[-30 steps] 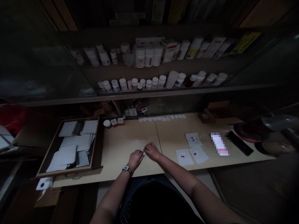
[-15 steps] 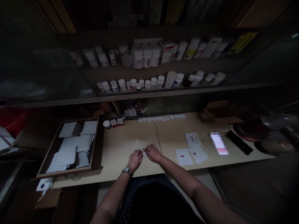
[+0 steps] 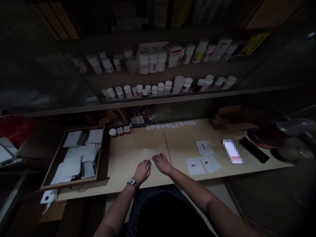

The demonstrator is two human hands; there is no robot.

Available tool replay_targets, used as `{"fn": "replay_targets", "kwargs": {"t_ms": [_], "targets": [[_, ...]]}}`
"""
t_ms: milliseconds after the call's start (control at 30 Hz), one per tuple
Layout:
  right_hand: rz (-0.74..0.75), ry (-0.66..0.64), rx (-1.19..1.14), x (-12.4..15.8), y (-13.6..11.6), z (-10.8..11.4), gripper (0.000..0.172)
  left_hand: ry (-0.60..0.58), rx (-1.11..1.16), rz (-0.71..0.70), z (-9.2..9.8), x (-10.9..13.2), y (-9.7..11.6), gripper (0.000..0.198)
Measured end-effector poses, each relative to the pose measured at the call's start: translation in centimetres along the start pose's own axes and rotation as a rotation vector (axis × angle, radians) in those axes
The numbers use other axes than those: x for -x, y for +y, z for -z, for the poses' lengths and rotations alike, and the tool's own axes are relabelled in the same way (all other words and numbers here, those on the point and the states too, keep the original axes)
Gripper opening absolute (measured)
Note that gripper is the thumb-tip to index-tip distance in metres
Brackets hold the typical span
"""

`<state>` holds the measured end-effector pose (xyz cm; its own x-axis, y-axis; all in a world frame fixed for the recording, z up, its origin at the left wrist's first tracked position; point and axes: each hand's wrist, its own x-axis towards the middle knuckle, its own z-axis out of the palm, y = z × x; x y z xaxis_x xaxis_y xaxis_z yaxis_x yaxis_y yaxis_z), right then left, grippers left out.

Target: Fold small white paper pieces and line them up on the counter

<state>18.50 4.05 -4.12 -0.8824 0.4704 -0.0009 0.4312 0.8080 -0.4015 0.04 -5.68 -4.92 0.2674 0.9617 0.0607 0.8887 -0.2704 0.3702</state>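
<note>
Where the hands lay: on the desk (image 3: 128,166), near its front edge.
Left hand (image 3: 142,171): open, palm down, flat on the desk beside the small paper; a wristwatch (image 3: 132,182) was on the wrist.
Right hand (image 3: 163,164): open, palm down, fingers reaching toward the left hand.
Thing in hand: a small white paper (image 3: 152,161) lay on the desk between the hands, partly hidden. Neither hand showed a clear grip on it.
Judged as done: a row of small white papers (image 3: 170,125) lay along the desk's back edge. Three white sheets (image 3: 203,147) (image 3: 195,166) (image 3: 210,163) lay on the desk's right part, each marked with red spots.
Judged as left: a wooden tray (image 3: 74,188) at the desk's left end held a loose pile of white sheets (image 3: 74,166).
Labels: bottles (image 3: 150,61) stood on shelves above the desk's back edge. Their labels, and those on two small boxes (image 3: 123,130) at that edge, could not be read. One item (image 3: 232,151) on the desk's right part was blurred out.
</note>
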Motion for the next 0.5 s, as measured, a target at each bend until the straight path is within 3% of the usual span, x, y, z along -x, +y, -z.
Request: {"fn": "replay_targets", "kwargs": {"t_ms": [267, 500], "targets": [[0.01, 0.019, 0.001, 0.0, 0.2, -0.2, 0.044, -0.012, 0.066, -0.065, 1.8, -1.0, -1.1, 0.036], [0.013, -0.008, 0.019, -0.1, 0.4, 0.0, 0.043, -0.018, 0.121, -0.053, 2.2, -1.3, -1.4, 0.035]]}}
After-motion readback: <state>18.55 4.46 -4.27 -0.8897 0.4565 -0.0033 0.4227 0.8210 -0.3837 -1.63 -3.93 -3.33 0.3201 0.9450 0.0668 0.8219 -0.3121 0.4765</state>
